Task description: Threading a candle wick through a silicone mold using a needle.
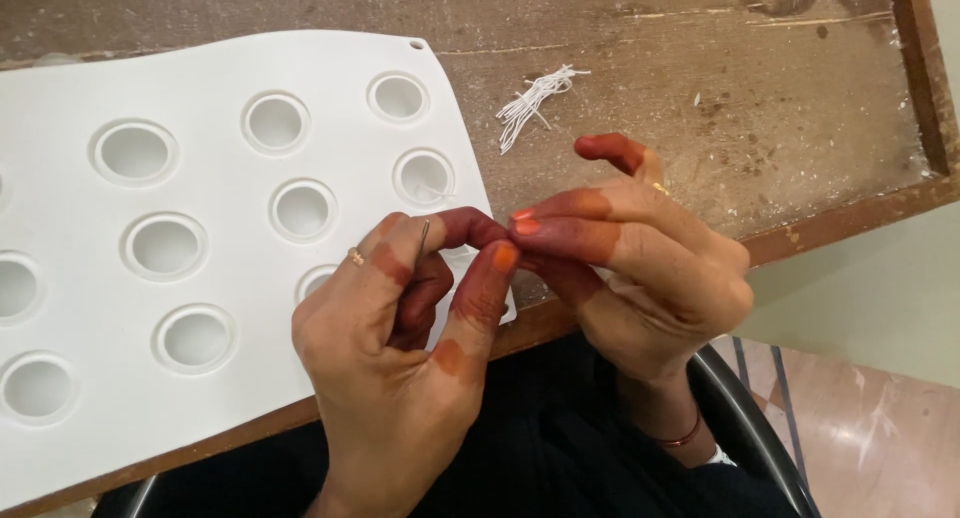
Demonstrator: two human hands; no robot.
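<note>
My left hand [400, 328] is curled, its thumb and forefinger pinching a thin grey needle [424, 234] that stands upright between them. My right hand [630, 258] meets it fingertip to fingertip just right of the needle; its thumb and fingers are pinched together, and whether a thread lies between them is too small to tell. Both hands hover over the near right corner of a white mould tray [90, 238] with several round cups. One cup [424, 176] holds a short white strand.
A small bundle of white threads [532, 102] lies on the worn wooden table [700, 88] beyond my hands. The table has a raised wooden rim [920, 78] at right. A dark chair edge [745, 418] and pale floor show below.
</note>
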